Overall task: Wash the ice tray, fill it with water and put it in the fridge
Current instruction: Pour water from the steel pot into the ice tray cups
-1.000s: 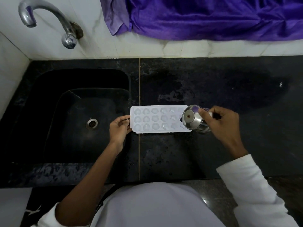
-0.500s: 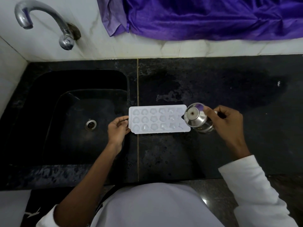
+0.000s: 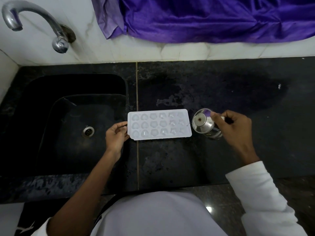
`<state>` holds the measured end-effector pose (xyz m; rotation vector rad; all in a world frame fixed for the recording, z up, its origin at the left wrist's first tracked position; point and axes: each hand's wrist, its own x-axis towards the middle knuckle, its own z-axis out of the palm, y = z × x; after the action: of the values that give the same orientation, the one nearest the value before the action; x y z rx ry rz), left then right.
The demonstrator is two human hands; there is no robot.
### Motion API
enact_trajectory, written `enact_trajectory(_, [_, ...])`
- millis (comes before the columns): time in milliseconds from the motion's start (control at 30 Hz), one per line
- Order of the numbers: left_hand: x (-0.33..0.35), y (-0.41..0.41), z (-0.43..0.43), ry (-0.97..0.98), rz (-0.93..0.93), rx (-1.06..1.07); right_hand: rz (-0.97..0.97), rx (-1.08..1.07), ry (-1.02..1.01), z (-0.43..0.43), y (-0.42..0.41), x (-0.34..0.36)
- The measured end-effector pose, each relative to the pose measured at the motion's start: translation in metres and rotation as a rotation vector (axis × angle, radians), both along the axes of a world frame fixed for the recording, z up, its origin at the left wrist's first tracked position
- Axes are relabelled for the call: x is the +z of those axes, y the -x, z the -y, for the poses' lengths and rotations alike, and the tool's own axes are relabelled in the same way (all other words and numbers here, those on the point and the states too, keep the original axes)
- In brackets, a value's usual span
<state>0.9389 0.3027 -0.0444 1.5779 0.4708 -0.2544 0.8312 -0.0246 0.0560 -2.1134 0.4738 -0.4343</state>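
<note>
Ice tray (image 3: 159, 124) lies flat on the black counter (image 3: 238, 92), just right of the sink (image 3: 51, 116). Left grip (image 3: 116, 135) pinches its left end; right grip (image 3: 233, 128) is curled around a tilted steel cup (image 3: 204, 125) just beside its right end.

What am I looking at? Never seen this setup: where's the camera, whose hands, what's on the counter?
No robot: one camera worn on a person's head, looking down at their bare hands. A white plastic ice tray lies on the black stone counter, beside the black sink and chrome tap. The left hand holds the tray's left end; the right hand grips a shiny steel cup, tilted with its mouth near the tray's right end. Purple cloth lies along the back ledge.
</note>
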Motion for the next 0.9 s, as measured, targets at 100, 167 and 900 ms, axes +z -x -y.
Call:
enact_trajectory(100, [0.0012, 0.0007, 0.0001, 0.0, 0.003, -0.008, 0.007, 0.017, 0.034, 0.0005, -0.0003, -0.0005])
enact_trajectory(167, [0.0019, 0.0008, 0.0003, 0.002, 0.004, -0.011, 0.009, 0.025, 0.051, 0.0004, -0.0005, -0.0008])
enact_trajectory(900, [0.0006, -0.0001, 0.0011, -0.009, -0.001, 0.004, 0.009, 0.023, 0.091, 0.0007, -0.0007, 0.0018])
